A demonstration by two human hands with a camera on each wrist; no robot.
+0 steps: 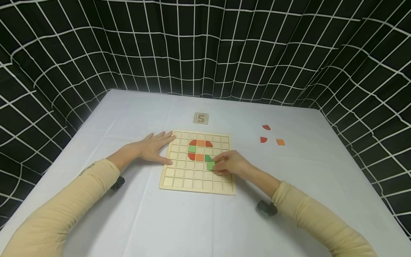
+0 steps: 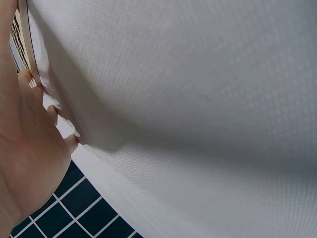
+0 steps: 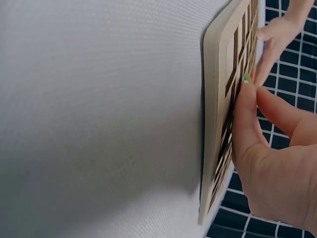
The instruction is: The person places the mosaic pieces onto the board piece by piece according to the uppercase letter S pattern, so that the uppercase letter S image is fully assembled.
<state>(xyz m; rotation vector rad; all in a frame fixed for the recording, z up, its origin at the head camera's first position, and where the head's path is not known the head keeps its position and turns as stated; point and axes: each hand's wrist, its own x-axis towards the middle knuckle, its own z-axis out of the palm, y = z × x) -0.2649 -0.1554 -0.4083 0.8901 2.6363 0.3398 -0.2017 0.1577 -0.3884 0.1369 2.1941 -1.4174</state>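
A wooden grid board (image 1: 189,182) lies on the white table, holding red, orange and green tiles in a curved pattern. My right hand (image 1: 232,162) pinches a light green square tile (image 1: 210,165) over the board, just below a dark green quarter-round tile (image 1: 208,158). In the right wrist view the thumb and a finger of the right hand (image 3: 277,153) meet at the board's face, and only a sliver of green shows. With fingers spread, my left hand (image 1: 153,147) rests at the board's left edge, its fingertips touching the rim.
Behind the board lies a small square card (image 1: 201,118) with an S-shaped pattern. To the right are two red quarter-round tiles, one nearer (image 1: 263,139) and one farther (image 1: 266,127), beside an orange square tile (image 1: 280,142). Black curtains (image 1: 199,46) with white grid lines surround the table.
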